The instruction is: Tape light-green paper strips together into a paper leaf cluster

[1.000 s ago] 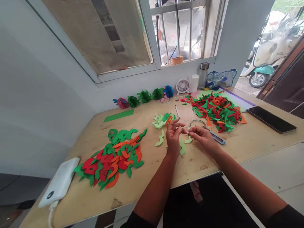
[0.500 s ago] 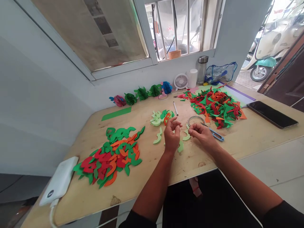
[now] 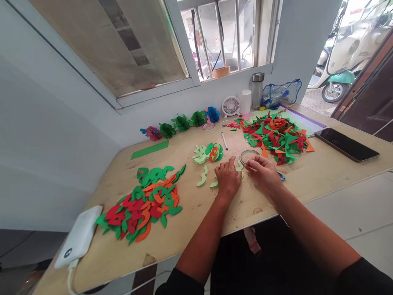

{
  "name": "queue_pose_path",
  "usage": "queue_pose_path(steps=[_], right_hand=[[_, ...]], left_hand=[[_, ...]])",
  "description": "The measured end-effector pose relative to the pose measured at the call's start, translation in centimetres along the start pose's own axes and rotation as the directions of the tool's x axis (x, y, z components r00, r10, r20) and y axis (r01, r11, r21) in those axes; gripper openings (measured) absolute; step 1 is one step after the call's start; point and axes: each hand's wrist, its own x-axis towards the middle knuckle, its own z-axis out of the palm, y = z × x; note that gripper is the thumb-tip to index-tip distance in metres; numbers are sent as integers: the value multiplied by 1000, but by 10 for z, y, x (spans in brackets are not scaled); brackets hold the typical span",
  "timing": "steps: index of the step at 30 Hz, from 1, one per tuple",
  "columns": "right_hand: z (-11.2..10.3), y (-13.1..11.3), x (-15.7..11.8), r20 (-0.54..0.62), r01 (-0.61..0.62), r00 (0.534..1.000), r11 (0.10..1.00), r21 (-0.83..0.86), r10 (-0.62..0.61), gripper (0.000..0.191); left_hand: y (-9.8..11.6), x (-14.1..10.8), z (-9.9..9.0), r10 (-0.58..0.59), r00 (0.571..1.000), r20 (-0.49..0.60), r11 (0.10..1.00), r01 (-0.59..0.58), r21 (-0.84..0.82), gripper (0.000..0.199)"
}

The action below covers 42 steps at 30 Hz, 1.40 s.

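Note:
My left hand [image 3: 227,177] is palm down at the middle of the table, its fingers bent but apart, over pale green curved paper pieces partly hidden beneath it. My right hand [image 3: 264,172] has its thumb and fingertips closed at the near rim of a thin roll of tape [image 3: 249,151]. Below that hand, a blue-handled cutter [image 3: 281,176] is mostly covered. Left of my hands lies a pale green paper piece [image 3: 202,177]. Behind it sit a stack of pale green cutouts [image 3: 200,154] and a green and orange paper bundle [image 3: 214,152].
A heap of red, orange and green cutouts [image 3: 144,205] covers the left. Paper scraps [image 3: 279,137] pile at the right, beside a phone [image 3: 346,144]. A pen [image 3: 224,140], small fan [image 3: 231,106] and glass bottle [image 3: 257,90] stand or lie farther back. A power bank [image 3: 78,235] sits front left.
My left hand has turned from raised and sideways to palm down on the pale green pieces. My right fingers have moved forward to the tape roll's rim. The view has shifted slightly.

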Motion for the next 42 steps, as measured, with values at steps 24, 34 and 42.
queue_pose_path(steps=[24,34,42], right_hand=[[13,-4,14,69,-166,983,985,-48,170,29],[13,14,21,138,-49,988,981,-186,75,27],[11,17,23,109,21,994,944,-330,16,29]], left_hand=[[-6,-3,7,9,999,-31,997,-11,-73,61],[-5,-1,6,-51,997,-54,979,39,-202,62],[-6,1,0,-130,987,-90,907,81,-414,57]])
